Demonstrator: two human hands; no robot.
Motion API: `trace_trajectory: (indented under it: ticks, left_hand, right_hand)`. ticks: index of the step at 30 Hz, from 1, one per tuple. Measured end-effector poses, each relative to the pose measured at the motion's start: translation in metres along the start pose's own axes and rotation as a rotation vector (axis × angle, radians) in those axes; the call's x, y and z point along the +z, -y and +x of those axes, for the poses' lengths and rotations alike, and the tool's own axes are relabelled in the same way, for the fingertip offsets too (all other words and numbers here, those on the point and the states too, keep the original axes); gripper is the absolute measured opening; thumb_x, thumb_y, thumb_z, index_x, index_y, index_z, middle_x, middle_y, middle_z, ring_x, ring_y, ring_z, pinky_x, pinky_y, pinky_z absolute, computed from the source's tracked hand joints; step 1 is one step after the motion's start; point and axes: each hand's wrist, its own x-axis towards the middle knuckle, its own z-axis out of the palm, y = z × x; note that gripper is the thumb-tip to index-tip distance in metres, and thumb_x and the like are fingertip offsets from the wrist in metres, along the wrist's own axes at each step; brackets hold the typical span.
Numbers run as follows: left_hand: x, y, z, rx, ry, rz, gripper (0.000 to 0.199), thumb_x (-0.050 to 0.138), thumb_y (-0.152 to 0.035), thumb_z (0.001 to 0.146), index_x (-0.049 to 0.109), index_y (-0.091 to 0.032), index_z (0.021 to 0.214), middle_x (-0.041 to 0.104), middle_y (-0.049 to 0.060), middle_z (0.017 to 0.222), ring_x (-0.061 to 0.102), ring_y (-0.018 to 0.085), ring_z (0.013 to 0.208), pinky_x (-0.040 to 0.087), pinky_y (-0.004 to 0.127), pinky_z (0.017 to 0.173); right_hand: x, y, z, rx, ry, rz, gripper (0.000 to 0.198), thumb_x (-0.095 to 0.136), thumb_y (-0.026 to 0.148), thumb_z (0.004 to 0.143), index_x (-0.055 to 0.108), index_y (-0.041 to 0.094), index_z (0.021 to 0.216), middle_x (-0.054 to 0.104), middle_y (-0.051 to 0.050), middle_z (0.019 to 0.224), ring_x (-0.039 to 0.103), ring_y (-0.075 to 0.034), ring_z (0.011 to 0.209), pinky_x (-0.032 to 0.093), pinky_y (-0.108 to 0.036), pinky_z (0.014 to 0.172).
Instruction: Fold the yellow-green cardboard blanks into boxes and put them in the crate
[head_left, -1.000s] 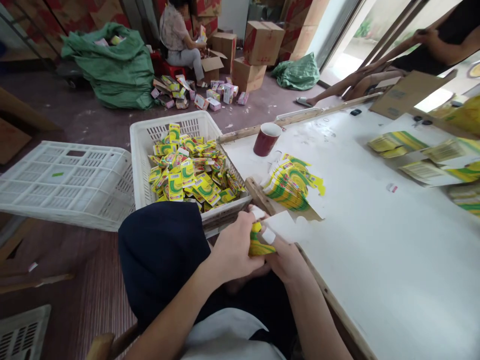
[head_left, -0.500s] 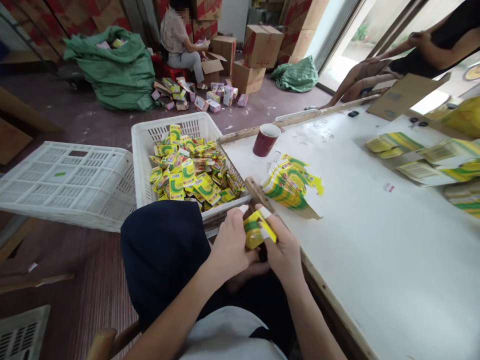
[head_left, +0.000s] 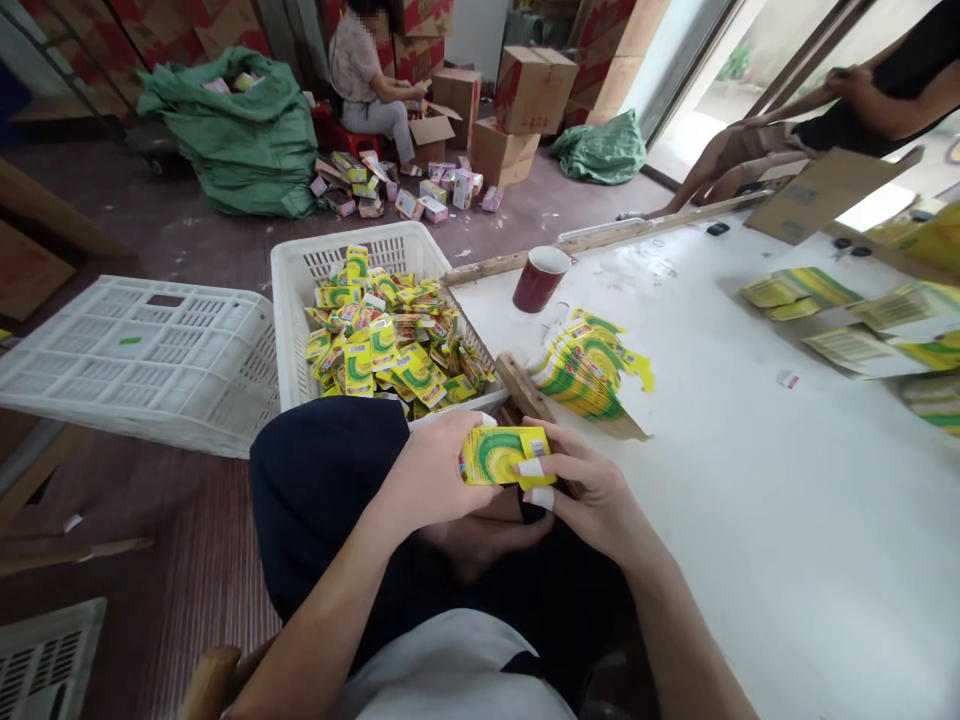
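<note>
Above my lap, a small yellow and green printed card packet (head_left: 495,455) lies level between both hands. My left hand (head_left: 431,480) is closed round its left end. At the other end, the white-taped fingers of my right hand (head_left: 592,490) grip the packet near its barcode. Just beyond my knee stands a white plastic crate (head_left: 289,340), heaped with similar yellow packets (head_left: 397,360). On the white table (head_left: 750,520) to the right, a fanned stack of flat yellow-green cards (head_left: 589,370) lies near the edge.
A dark red mug (head_left: 540,280) stands behind the card stack. More card bundles (head_left: 885,320) lie at the table's far right by an open carton (head_left: 832,190). A second white crate (head_left: 142,350) is at left. One person sits among boxes at the back; another is at upper right.
The packet has turned from tilted to level, its broad printed face now showing. My hands have drawn slightly apart, one at each end. The view has shifted a little.
</note>
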Motion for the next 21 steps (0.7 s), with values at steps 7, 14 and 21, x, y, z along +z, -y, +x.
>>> trace_trajectory:
  ticks: [7, 14, 21]
  left_hand:
    - [0.016, 0.006, 0.0, -0.096, -0.094, -0.179, 0.049, 0.08, -0.028, 0.061, 0.056, -0.023, 0.103, 0.066, 0.003, 0.1, 0.064, 0.024, 0.093, 0.05, 0.035, 0.084]
    - [0.04, 0.01, 0.004, -0.364, -0.413, -0.926, 0.05, 0.078, -0.027, 0.062, 0.05, -0.021, 0.103, 0.061, 0.005, 0.109, 0.065, 0.02, 0.094, 0.053, 0.034, 0.083]
    - [0.037, 0.01, 0.007, -0.352, -0.468, -0.889, 0.04, 0.075, -0.016, 0.062, 0.056, -0.02, 0.097, 0.062, 0.002, 0.102, 0.061, 0.016, 0.092, 0.05, 0.027, 0.08]
  right_hand:
    - [0.017, 0.001, 0.003, 0.058, -0.16, -0.104, 0.031, 0.063, 0.025, 0.087, 0.063, 0.027, 0.117, 0.056, -0.013, 0.136, 0.06, -0.03, 0.121, 0.054, -0.047, 0.095]
    - [0.017, -0.002, 0.003, -0.01, -0.264, -0.368, 0.021, 0.061, 0.024, 0.088, 0.064, 0.025, 0.109, 0.053, -0.014, 0.135, 0.058, -0.03, 0.12, 0.055, -0.047, 0.091]
    - [0.01, -0.006, -0.003, 0.024, -0.097, -0.159, 0.014, 0.064, 0.025, 0.087, 0.065, 0.026, 0.101, 0.053, -0.012, 0.129, 0.059, -0.028, 0.117, 0.055, -0.044, 0.091]
